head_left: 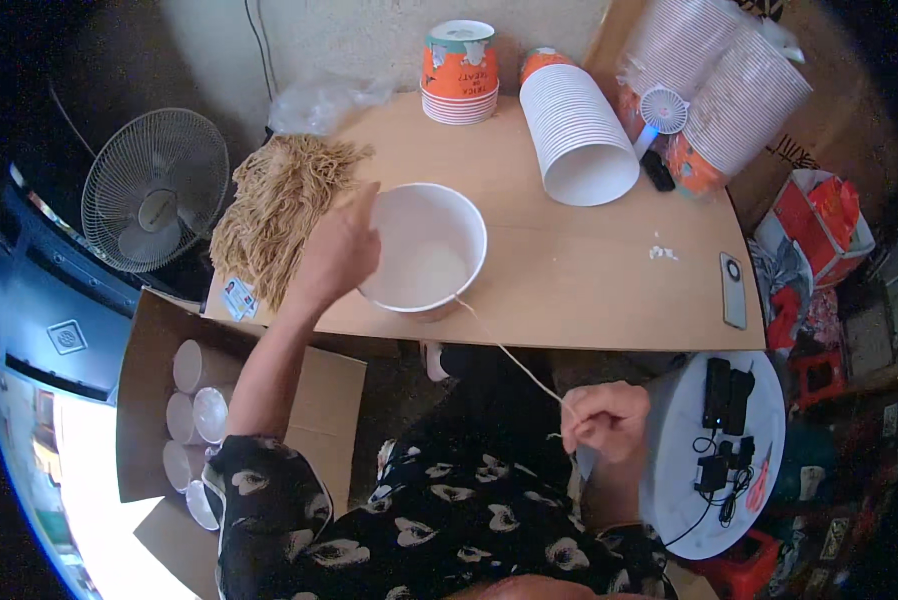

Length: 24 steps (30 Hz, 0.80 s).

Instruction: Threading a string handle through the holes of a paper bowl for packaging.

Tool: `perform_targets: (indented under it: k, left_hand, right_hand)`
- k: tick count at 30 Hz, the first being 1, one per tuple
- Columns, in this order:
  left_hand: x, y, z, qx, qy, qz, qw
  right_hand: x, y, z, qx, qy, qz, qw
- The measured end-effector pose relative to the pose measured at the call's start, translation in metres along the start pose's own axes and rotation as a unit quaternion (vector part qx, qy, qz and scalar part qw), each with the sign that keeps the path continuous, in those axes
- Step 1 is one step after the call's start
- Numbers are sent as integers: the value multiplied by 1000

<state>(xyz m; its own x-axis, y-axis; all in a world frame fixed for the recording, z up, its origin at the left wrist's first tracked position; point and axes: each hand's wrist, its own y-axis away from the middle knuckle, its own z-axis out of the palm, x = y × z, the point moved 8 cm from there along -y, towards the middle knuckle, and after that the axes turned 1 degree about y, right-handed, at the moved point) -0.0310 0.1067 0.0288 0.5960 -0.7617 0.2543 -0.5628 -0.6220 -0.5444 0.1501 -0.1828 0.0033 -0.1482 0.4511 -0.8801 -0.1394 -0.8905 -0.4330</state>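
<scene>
A white paper bucket (434, 250) stands at the front edge of the table, its mouth toward me. Overlapping the bucket's left rim is my left hand (344, 245), closed against its side; some of its fingers are hidden. A thin tan string (514, 357) runs from the near right rim down to my right hand (606, 418), which pinches it in front of my body. Below the right fingers shows a small greyish piece (585, 460) that I cannot make out. A big heap of tan strings (284, 205) lies left of the bucket.
Behind stand orange-printed stacked buckets (459, 75), and a nested white stack (579, 135) lies sideways. A phone (733, 290) is at the right table edge. An open carton (319, 410) holds several buckets. A round white stool (689, 500) carries black adapters and cables. A fan (156, 190) stands left.
</scene>
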Motion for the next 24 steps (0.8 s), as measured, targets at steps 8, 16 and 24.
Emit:
perform_targets:
  k: [8,16,24]
  left_hand:
    - [27,-84,57,-167,151,159,961]
    - [122,-51,73,-231,249,380,860]
    - [160,29,-27,-217,378,218,873]
  right_hand:
    - [-24,1,41,-140,122,-30,982]
    - [28,-11,43,-46,168,127,977]
    - [63,-34,36,46,23,141,989]
